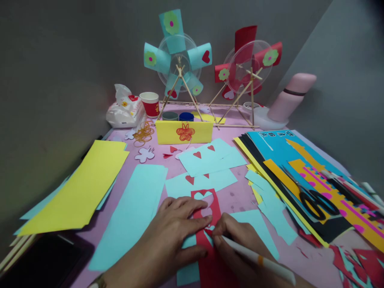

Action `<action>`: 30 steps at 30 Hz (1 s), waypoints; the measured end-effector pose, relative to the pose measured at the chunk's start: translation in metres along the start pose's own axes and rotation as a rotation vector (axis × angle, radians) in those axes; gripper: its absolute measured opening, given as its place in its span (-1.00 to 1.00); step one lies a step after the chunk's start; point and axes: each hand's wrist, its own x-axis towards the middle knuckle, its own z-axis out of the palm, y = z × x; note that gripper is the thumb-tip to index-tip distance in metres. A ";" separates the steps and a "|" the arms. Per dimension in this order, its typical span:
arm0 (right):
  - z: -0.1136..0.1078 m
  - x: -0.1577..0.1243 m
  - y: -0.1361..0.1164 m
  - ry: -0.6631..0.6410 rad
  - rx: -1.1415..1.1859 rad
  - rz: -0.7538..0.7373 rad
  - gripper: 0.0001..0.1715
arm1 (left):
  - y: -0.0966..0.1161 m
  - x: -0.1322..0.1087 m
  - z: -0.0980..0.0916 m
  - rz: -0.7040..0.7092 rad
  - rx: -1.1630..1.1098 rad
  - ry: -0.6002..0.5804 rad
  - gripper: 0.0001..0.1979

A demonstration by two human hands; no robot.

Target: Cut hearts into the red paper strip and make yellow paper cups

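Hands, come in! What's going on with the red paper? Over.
Left hand flat on the red paper, pinning it. Right hand grips a white pen, tip at the paper's cutouts. Scissors lie off right, clear of both.

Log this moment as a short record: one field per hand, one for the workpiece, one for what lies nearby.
Left: left hand flat on the red paper strip
Right: right hand grips a white pen-shaped tool, tip at the strip
Workpiece: strip has heart-shaped cutouts, lies on light blue paper
Nearby: scissors on coloured sheets at right; yellow sheets at left
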 end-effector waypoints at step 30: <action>-0.003 0.001 -0.002 -0.052 -0.034 0.012 -0.80 | 0.003 0.000 -0.003 -0.014 -0.009 0.005 -0.50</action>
